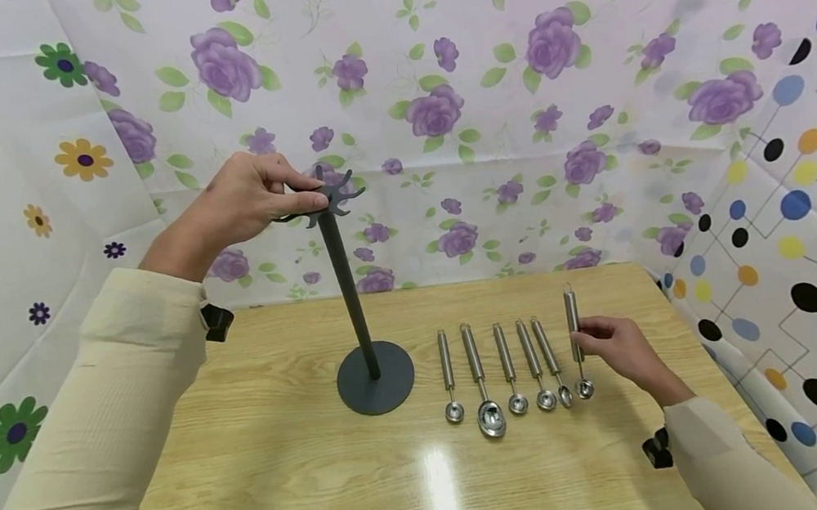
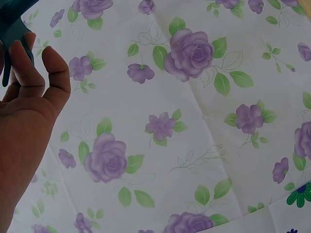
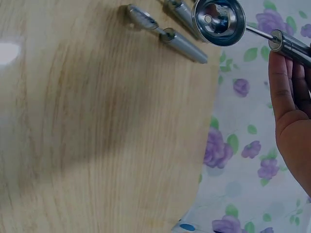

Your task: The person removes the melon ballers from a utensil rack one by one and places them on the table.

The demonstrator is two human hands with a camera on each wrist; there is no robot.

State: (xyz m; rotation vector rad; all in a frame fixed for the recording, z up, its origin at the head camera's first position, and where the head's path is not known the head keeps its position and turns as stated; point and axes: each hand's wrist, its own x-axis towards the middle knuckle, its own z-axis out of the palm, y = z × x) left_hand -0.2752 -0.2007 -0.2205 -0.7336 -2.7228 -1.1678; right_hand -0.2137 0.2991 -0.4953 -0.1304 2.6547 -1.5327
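My left hand (image 1: 255, 192) pinches the hooked top of a dark grey utensil stand (image 1: 342, 270) between thumb and fingers. The stand's round base (image 1: 351, 390) is on the table. In the left wrist view, the left hand's (image 2: 29, 90) fingers curl by the dark hooked top (image 2: 14, 36). My right hand (image 1: 620, 348) holds a metal melon baller (image 1: 572, 313) by its handle, its scoop pointing down. From the right wrist, the melon baller's bowl (image 3: 218, 22) shows a small hole, and the right hand's (image 3: 294, 107) fingers lie along the handle.
Left of the right hand lies a row of steel scoops, among them a large oval scoop (image 1: 492, 419), a round one (image 1: 455, 411) and a small narrow one (image 1: 565, 396). They rest on the wooden table (image 1: 290, 480). Flowered cloth (image 1: 398, 149) hangs behind; dotted cloth (image 1: 807, 249) stands at right.
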